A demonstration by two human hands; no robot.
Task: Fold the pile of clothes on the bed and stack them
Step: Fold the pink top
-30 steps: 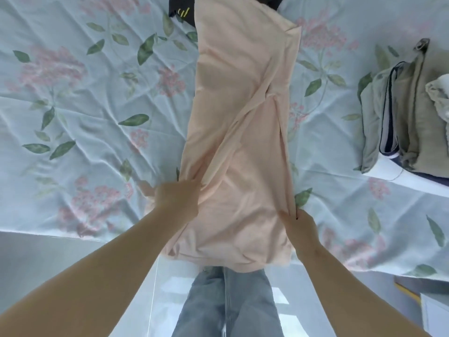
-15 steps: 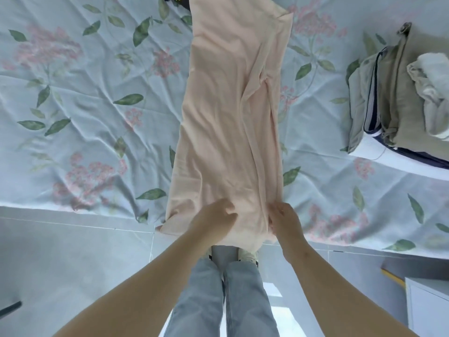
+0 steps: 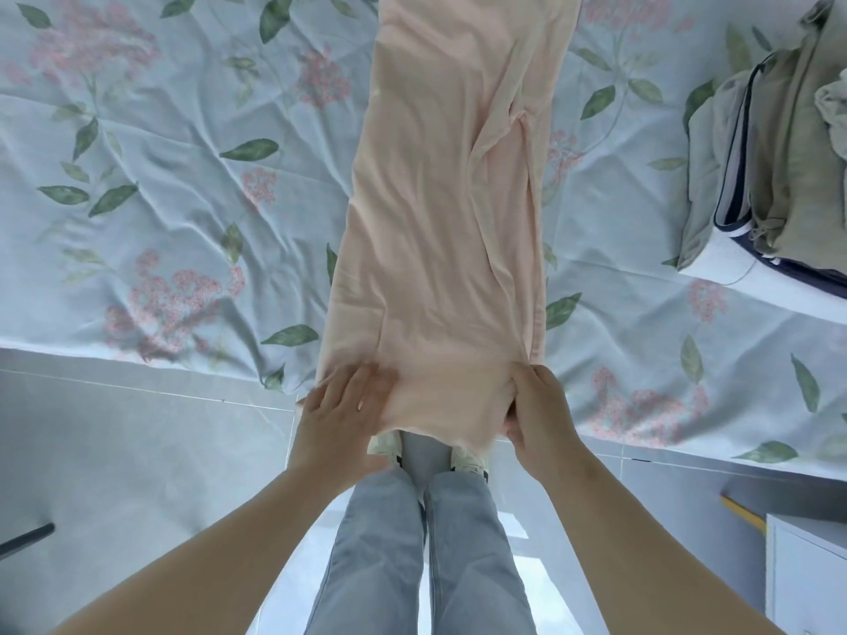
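Note:
A long peach garment [image 3: 449,213] lies folded into a narrow strip down the middle of the bed, its near end hanging over the bed's edge. My left hand [image 3: 341,412] lies on the near left corner of that end with its fingers spread over the cloth. My right hand [image 3: 536,410] grips the near right corner, fingers curled under the cloth. A stack of folded clothes [image 3: 770,167], olive, grey and white with navy trim, sits on the bed at the right.
The bedsheet [image 3: 160,176] is pale blue with pink flowers and green leaves, and wrinkled. My jeans-clad legs [image 3: 426,543] stand on the grey tiled floor at the bed's edge. A white cabinet corner [image 3: 806,575] shows at the lower right.
Both hands have slid down the peach garment to its near end and moved apart to its corners. The garment now lies flatter and straighter; the diagonal fold is gone.

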